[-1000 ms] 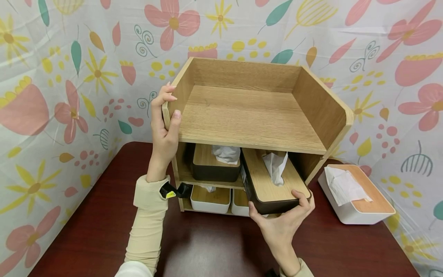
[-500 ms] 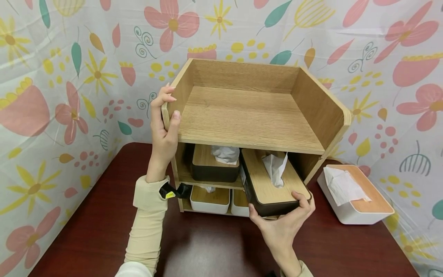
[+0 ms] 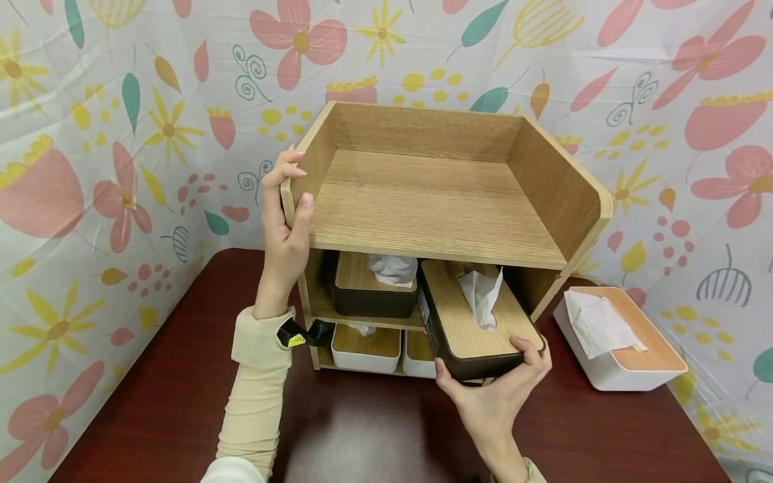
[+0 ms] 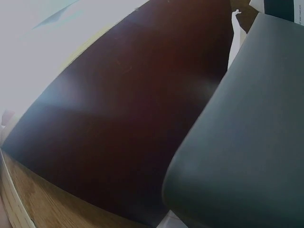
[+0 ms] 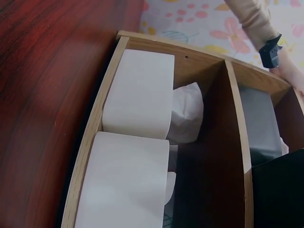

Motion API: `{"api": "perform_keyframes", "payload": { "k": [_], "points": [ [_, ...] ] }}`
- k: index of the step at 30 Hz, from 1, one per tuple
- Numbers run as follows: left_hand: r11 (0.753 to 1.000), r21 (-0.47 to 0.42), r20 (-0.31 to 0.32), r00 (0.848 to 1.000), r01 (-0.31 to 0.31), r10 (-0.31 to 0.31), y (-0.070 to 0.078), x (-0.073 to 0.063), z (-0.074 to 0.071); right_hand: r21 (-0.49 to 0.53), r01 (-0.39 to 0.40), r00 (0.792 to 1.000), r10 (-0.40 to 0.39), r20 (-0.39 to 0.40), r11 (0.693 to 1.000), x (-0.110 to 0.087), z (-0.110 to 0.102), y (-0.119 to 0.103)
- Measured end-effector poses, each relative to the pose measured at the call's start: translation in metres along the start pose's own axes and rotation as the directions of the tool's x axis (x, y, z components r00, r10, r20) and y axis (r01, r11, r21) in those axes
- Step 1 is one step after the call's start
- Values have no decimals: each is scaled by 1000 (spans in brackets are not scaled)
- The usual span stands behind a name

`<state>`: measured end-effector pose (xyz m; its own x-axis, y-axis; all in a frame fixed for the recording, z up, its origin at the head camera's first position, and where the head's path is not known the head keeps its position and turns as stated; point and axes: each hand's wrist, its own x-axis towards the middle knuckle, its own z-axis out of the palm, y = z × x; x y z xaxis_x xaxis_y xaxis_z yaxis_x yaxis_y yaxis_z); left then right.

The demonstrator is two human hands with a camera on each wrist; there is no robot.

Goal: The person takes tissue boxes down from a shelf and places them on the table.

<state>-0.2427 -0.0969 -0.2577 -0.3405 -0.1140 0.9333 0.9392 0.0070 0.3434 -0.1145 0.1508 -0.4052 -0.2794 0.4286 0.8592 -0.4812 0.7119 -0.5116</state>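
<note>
My left hand (image 3: 284,235) grips the left side panel of a wooden desktop shelf (image 3: 435,208), thumb inside and fingers over the edge. With my right hand (image 3: 498,402) I hold the front end of a dark tissue box (image 3: 461,329) with a wood lid, thumb at its left corner and a finger on top. This box juts out of the middle level, angled, its rear under the top board. Left of it sits another dark tissue box (image 3: 374,303). In the left wrist view, a dark box wall (image 4: 247,133) fills the right side.
Two white tissue boxes, left (image 3: 365,359) and right (image 3: 417,365), stand on the bottom level. A third white tissue box (image 3: 640,376) with a wood lid lies on the red-brown table (image 3: 181,389), right of the shelf. A flowered curtain (image 3: 199,121) hangs behind.
The dark tissue box in my right hand has come very slightly forward out of the shelf. My left hand stays on the side panel.
</note>
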Motion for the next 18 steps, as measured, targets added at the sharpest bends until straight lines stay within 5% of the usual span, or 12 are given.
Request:
{"api": "perform_keyframes", "payload": {
  "k": [18],
  "points": [
    [1000,22,7,1000,-7,7,-1,-1,-2,-10,-2,1000,2,0,1000,-2,-3,-2]
  ]
}}
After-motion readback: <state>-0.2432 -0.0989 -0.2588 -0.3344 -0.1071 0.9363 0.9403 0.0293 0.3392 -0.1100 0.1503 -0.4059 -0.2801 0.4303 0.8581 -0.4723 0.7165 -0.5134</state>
